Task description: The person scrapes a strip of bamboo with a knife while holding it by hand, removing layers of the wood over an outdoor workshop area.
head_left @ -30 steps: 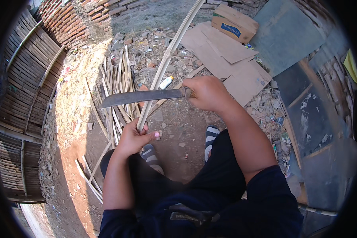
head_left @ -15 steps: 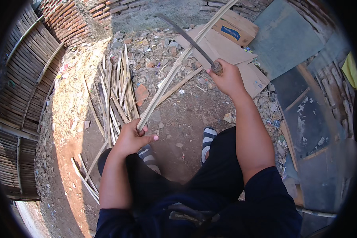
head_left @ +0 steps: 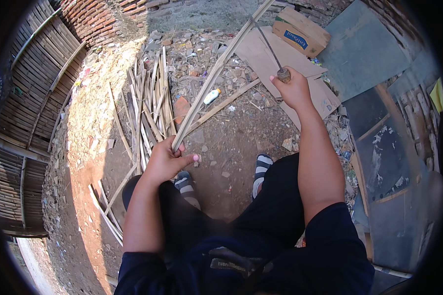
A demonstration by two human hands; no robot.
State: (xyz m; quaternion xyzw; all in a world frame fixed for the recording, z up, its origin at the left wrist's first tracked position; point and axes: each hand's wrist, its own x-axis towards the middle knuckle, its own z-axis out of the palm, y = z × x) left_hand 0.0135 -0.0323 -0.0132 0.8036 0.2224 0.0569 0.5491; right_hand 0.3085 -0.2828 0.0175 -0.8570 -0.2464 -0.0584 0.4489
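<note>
We grip the pale strip (head_left: 213, 76), visibly unsevered from frame centre to top edge, in our curled left hand (head_left: 164, 161) and the machete (head_left: 269, 47) in our closed right hand (head_left: 294, 91), loose strips (head_left: 145, 103) already piled upper left

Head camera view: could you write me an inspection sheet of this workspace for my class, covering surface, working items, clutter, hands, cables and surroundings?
Surface: bare brown dirt ground, strewn with stones and rubble.
Job's things: long pale split-wood strip, slanting up to the right; dark-bladed knife with brown handle, its tip near the strip, contact unclear.
Clutter: loose pile of thin pale sticks; small white bottle with yellow cap; brown cardboard box; flat brown cardboard sheets.
Hands: left hand grips the strip's lower end; right hand grips the knife handle.
Cables: nothing seen.
Surroundings: red brick wall; slatted brown panel at left; flat grey sheet at right.
</note>
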